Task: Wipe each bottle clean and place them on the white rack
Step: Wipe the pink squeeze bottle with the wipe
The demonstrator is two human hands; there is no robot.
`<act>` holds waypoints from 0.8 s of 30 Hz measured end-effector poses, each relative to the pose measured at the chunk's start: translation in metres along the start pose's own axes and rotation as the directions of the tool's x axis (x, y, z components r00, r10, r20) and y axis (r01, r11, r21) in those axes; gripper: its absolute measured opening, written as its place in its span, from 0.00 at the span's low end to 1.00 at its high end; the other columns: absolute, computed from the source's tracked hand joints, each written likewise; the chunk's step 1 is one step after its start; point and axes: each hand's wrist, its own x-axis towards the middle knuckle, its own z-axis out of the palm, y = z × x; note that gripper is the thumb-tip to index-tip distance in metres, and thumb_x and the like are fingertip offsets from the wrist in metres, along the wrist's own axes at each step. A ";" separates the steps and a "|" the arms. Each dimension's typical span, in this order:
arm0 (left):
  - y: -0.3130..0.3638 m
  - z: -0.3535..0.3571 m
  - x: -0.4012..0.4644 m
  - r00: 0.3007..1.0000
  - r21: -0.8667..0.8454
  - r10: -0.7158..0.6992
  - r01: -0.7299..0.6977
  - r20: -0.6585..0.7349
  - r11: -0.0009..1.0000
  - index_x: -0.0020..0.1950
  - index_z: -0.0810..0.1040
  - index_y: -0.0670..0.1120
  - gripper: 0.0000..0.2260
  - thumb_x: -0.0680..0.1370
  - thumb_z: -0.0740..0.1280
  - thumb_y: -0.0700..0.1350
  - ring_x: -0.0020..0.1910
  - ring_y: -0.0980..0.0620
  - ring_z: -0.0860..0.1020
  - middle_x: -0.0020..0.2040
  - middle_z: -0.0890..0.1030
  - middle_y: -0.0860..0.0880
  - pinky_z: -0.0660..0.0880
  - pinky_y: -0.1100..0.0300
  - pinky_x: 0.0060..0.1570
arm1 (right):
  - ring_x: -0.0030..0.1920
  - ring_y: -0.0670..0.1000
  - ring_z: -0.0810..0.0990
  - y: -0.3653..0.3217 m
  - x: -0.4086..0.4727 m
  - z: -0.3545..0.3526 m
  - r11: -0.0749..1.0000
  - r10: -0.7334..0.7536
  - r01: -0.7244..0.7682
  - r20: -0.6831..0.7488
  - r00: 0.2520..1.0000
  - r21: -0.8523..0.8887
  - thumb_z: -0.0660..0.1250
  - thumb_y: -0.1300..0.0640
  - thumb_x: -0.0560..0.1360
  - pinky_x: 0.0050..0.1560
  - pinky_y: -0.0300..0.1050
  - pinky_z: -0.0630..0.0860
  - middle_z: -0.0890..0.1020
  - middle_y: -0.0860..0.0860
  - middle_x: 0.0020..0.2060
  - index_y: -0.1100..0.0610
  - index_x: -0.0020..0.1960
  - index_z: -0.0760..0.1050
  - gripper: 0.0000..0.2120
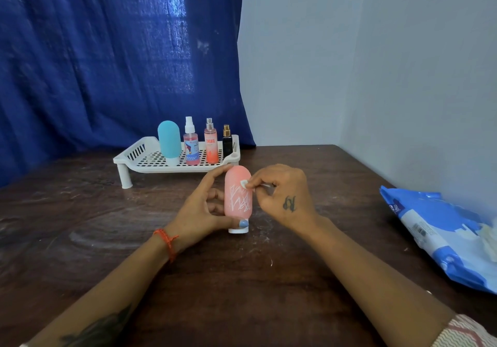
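While four bottles stand upright on the white rack (150,155), a fifth, the pink bottle (238,198), stands cap-down on the desk (242,279) just in front of it. On the rack, left to right: one teal bottle (169,140), one pink spray bottle (191,145), one orange spray bottle (211,143), one black bottle (227,142). White scribble marks cover the pink bottle's front. The left hand (200,209) grips it top and bottom; the right hand (282,196) pinches a small white wipe (244,184) against it. One blue wipes pack (441,233) lies at right.
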 end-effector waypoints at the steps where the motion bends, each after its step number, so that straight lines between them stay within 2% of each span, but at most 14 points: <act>1: 0.001 0.000 0.000 1.000 -0.002 -0.003 0.003 0.002 1.000 0.65 0.61 0.67 0.42 0.63 0.78 0.38 0.51 0.47 0.80 0.57 0.75 0.46 0.80 0.60 0.43 | 0.40 0.49 0.82 0.001 0.000 0.001 1.000 0.022 -0.022 -0.014 1.000 -0.012 0.72 0.68 0.66 0.43 0.42 0.80 0.85 0.52 0.39 0.58 0.42 0.84 0.08; 4: 0.001 0.000 0.000 1.000 -0.003 -0.010 0.010 0.005 1.000 0.62 0.61 0.70 0.41 0.63 0.78 0.38 0.53 0.47 0.79 0.59 0.74 0.48 0.80 0.61 0.43 | 0.42 0.49 0.82 0.003 0.000 0.003 0.997 0.064 -0.066 -0.057 0.996 -0.034 0.73 0.66 0.68 0.44 0.35 0.75 0.85 0.53 0.41 0.58 0.45 0.83 0.08; 7: -0.001 -0.001 0.000 1.000 -0.014 -0.012 0.012 0.006 1.000 0.63 0.62 0.69 0.42 0.63 0.78 0.37 0.55 0.45 0.79 0.61 0.74 0.46 0.80 0.57 0.47 | 0.45 0.50 0.82 0.000 0.000 0.003 0.998 0.057 -0.059 -0.069 0.996 -0.020 0.73 0.65 0.68 0.47 0.39 0.76 0.84 0.54 0.44 0.59 0.47 0.83 0.09; 9: -0.001 -0.001 0.000 1.000 -0.014 -0.014 0.014 0.005 1.000 0.64 0.62 0.68 0.42 0.63 0.78 0.37 0.54 0.45 0.79 0.61 0.75 0.45 0.81 0.55 0.47 | 0.46 0.49 0.82 -0.002 0.001 0.001 0.999 0.036 -0.035 -0.031 0.999 0.012 0.74 0.65 0.67 0.49 0.37 0.76 0.85 0.54 0.45 0.58 0.47 0.83 0.09; 12: 0.000 -0.001 0.000 1.000 -0.010 -0.006 0.006 0.004 1.000 0.64 0.62 0.68 0.42 0.62 0.78 0.37 0.52 0.45 0.80 0.60 0.75 0.45 0.81 0.57 0.45 | 0.44 0.47 0.81 -0.003 0.000 -0.001 0.999 0.028 -0.029 0.034 0.999 0.044 0.73 0.66 0.65 0.47 0.35 0.75 0.85 0.52 0.42 0.58 0.44 0.84 0.09; 17: 0.002 0.000 -0.001 1.000 -0.014 -0.027 0.027 0.005 1.000 0.64 0.61 0.68 0.42 0.63 0.78 0.37 0.48 0.47 0.82 0.56 0.76 0.44 0.81 0.58 0.43 | 0.38 0.47 0.82 -0.002 -0.002 0.002 0.997 0.075 -0.074 -0.025 0.997 0.021 0.73 0.68 0.64 0.41 0.40 0.79 0.85 0.52 0.37 0.58 0.39 0.84 0.07; 19: 0.003 0.000 -0.002 1.000 -0.012 -0.029 0.030 0.006 0.999 0.65 0.61 0.67 0.42 0.63 0.78 0.37 0.48 0.47 0.82 0.56 0.76 0.44 0.80 0.58 0.43 | 0.38 0.45 0.81 0.000 -0.002 0.004 0.995 0.094 -0.095 -0.050 0.994 -0.014 0.73 0.67 0.65 0.41 0.37 0.79 0.85 0.51 0.37 0.57 0.40 0.84 0.07; 22: 0.003 -0.001 -0.002 0.999 -0.010 -0.039 0.039 0.013 0.999 0.64 0.61 0.68 0.42 0.63 0.78 0.36 0.48 0.47 0.82 0.56 0.76 0.45 0.80 0.59 0.43 | 0.40 0.40 0.77 0.002 -0.001 0.006 0.990 0.136 -0.138 -0.084 0.987 -0.022 0.74 0.65 0.66 0.42 0.25 0.71 0.85 0.51 0.40 0.56 0.43 0.84 0.07; 24: 0.003 -0.001 -0.002 0.999 -0.014 -0.034 0.034 0.012 0.999 0.63 0.61 0.68 0.41 0.63 0.78 0.36 0.50 0.46 0.81 0.57 0.75 0.45 0.81 0.58 0.43 | 0.41 0.40 0.77 0.000 0.000 0.005 0.990 0.139 -0.139 -0.069 0.988 -0.003 0.74 0.64 0.67 0.43 0.25 0.70 0.85 0.51 0.41 0.56 0.45 0.84 0.07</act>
